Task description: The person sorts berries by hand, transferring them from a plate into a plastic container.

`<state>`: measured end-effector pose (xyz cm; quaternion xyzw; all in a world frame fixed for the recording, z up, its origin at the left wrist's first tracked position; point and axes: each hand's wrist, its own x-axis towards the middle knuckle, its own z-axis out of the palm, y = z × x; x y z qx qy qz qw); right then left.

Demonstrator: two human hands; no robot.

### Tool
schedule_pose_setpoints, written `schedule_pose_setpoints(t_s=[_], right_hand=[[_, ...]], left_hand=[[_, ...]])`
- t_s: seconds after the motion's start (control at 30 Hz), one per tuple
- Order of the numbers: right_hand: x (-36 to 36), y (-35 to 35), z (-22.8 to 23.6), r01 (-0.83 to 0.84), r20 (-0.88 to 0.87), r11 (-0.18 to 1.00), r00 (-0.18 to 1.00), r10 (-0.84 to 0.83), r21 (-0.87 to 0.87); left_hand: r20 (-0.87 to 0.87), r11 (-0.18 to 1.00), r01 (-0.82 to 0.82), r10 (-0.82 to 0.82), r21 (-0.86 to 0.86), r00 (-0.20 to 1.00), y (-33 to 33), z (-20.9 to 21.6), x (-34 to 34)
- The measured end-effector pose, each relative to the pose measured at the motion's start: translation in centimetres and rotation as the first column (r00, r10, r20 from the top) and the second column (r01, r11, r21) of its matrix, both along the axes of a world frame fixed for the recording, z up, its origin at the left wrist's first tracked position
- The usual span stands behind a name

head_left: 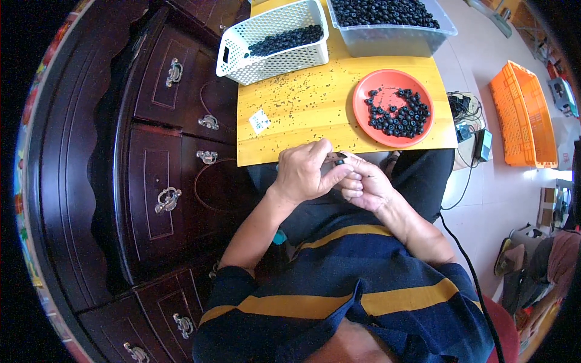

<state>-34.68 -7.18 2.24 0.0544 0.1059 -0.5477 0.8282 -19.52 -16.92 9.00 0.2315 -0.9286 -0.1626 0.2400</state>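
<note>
A seated person in a navy shirt with yellow stripes works at the near edge of a small yellow wooden table (302, 115), both hands meeting just below it over the lap. The left hand (305, 172) curls over from the left, its thumb and fingers closed on a small black ring-shaped part (340, 161) and a thin metal piece beside it, too small to make out. The right hand (365, 184) is cupped against the left, fingers folded in and touching it; what it holds, if anything, cannot be told.

Three containers stand on the table. One round orange plate (393, 81), at the near right corner, carries a loose heap of the same black rings, roughly three dozen. One white perforated basket (275, 60) at the far left holds a shallow layer of them, too many to count. One clear plastic tub (393, 39) at the far right is filled nearly to its rim. Dark specks litter the tabletop, along with one small square paper slip (260, 121).

A dark wooden cabinet (169, 157) with six metal drawer pulls in view stands to the left. One orange crate (523, 115) lies on the tiled floor to the right, well apart from the table.
</note>
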Motion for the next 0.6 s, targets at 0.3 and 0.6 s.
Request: schedule_pose_setpoints(t_s=[0.3, 0.6], right_hand=[[0.1, 0.0, -0.2, 0.019, -0.017, 0.999, 1.0, -0.019, 0.025], [0.0, -0.3, 0.2, 0.032, -0.035, 0.999, 0.999, -0.031, 0.033]], left_hand=[[-0.011, 1.0, 0.009, -0.009, 0.003, 1.0, 0.0, -0.4, -0.1], [-0.037, 0.998, 0.017, -0.015, 0.067, 0.999, -0.1, -1.7, -0.1]])
